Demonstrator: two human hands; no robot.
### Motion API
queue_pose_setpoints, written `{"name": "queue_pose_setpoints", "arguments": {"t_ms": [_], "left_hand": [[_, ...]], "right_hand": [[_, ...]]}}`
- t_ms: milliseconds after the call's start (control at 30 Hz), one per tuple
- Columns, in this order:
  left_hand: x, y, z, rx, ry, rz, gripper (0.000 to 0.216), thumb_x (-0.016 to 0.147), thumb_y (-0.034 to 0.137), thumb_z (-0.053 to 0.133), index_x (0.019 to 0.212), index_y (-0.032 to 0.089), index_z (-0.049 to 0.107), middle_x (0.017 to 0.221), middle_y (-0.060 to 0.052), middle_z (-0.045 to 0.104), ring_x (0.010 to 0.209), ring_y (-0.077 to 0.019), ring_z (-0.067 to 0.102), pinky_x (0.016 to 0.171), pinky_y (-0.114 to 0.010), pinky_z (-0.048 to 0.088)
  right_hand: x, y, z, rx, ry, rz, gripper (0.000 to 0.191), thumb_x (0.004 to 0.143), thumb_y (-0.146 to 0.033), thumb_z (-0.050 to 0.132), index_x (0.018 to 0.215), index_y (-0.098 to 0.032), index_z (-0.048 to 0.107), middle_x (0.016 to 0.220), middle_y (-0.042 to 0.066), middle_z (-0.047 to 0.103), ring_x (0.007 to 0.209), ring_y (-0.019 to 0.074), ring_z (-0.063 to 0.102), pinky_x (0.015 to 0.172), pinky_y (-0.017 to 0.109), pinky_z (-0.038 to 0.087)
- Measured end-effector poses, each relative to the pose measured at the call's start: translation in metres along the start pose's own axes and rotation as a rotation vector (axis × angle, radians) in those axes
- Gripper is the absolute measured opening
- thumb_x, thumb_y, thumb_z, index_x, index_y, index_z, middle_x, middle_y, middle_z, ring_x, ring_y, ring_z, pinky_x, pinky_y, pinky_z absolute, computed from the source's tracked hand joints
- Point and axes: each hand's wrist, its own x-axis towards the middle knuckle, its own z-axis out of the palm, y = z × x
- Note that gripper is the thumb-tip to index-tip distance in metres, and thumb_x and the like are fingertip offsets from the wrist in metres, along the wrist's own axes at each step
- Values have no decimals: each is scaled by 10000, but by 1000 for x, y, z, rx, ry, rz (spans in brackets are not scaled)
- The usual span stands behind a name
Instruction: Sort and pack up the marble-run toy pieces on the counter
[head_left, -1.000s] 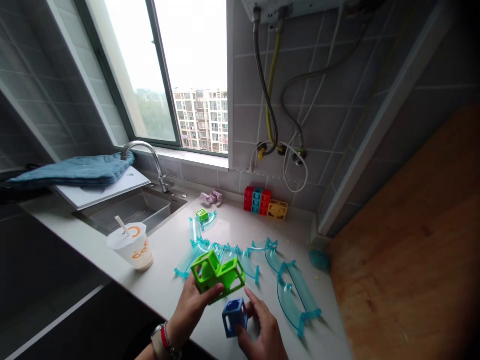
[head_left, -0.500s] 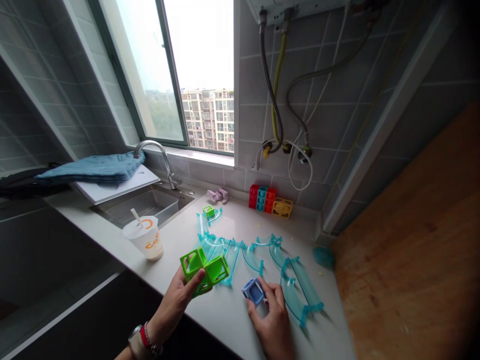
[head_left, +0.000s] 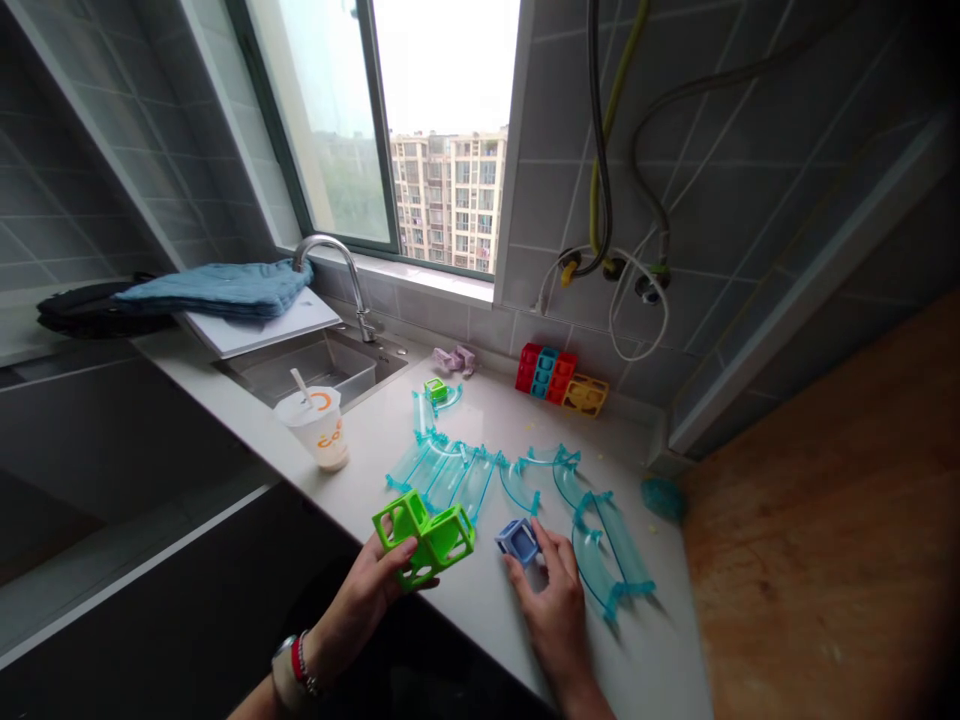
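Note:
My left hand (head_left: 373,592) grips a green block piece (head_left: 424,537), two open-frame cubes joined together, held just above the front edge of the white counter (head_left: 480,600). My right hand (head_left: 553,602) pinches a small blue open-frame cube (head_left: 517,540) that rests on the counter. Just behind both lie several clear blue curved track pieces (head_left: 517,480). A small green cube (head_left: 436,390) sits on one track end farther back.
A lidded paper cup with a straw (head_left: 316,428) stands left of the tracks, near the sink (head_left: 307,365) and tap (head_left: 349,275). Red, blue and yellow cubes (head_left: 559,380) line the back wall. A wooden board (head_left: 825,540) fills the right side. A blue cloth (head_left: 217,288) lies on a white board.
My right hand has lowered the blue cube from the air onto the counter. My left hand with the green piece has dropped lower. The view has shifted, so everything sits farther right.

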Motion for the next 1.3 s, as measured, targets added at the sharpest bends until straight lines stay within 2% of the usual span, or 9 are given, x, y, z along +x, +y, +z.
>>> {"name": "queue_pose_setpoints", "arguments": {"t_ms": [233,500,733,833,933,1000,1067,1200,1300], "left_hand": [[-1,-7,11,-7,-19,-2,452,872,332,813,1267,174,659,1333,-166,715,1192,-368,705,990,-457,579],[-2,-9,21,-124,-63,-80,505,913,296,759,1395,219,634,1397,-145,690,1280,-376,657,1067,-510,533],[-1,0,31,-162,13,-58,649,845,274,803,1454,253,581,1352,-110,717,1246,-359,679,1089,-507,524],[-1,-1,37,-151,12,-25,615,844,299,811,1422,239,608,1341,-118,718,1252,-353,674,1122,-497,497],[-4,-5,45,-122,-57,-26,532,844,328,812,1344,234,659,1314,-121,726,1267,-355,659,1134,-483,479],[-5,-9,50,-63,-113,-18,476,830,343,822,1273,231,690,1280,-113,736,1243,-351,668,1103,-459,496],[-3,-10,56,43,-145,3,454,778,346,867,1187,221,714,1204,-105,759,1156,-340,701,1022,-422,535],[10,1,66,227,-278,8,413,724,324,916,1064,201,716,957,-77,778,851,-265,733,796,-347,566],[22,14,74,277,-404,-22,386,751,314,900,1062,198,704,876,-60,755,742,-223,702,725,-324,545]], "right_hand": [[2,-5,-3,15,2,-20,460,977,-432,646,1404,-262,638,1238,113,642,1155,294,633,1008,459,544],[2,-4,-3,8,-2,-45,433,975,-357,642,1397,-258,645,1273,116,646,1194,293,625,1041,465,528],[2,-16,-10,37,73,-80,393,946,-363,682,1318,-236,680,1339,130,607,1247,303,591,1063,480,503],[-5,-26,-15,185,83,-135,171,969,-351,638,949,-210,733,964,74,674,909,237,667,831,374,564],[-14,-34,-11,435,-173,-58,282,992,-407,596,817,-200,675,650,-4,586,569,155,573,546,264,466],[-17,-35,-5,605,-349,43,333,954,-507,639,1006,-182,695,655,-7,618,485,133,538,456,238,395],[-17,-32,1,750,-420,144,496,903,-601,677,1148,-171,670,667,-7,638,424,111,494,406,221,349],[-14,-24,5,872,-363,287,574,873,-658,701,1152,-156,677,605,0,653,402,106,481,391,209,370],[-12,-23,4,915,-261,302,533,857,-635,736,1095,-160,706,794,96,760,535,177,638,442,266,500]]}}
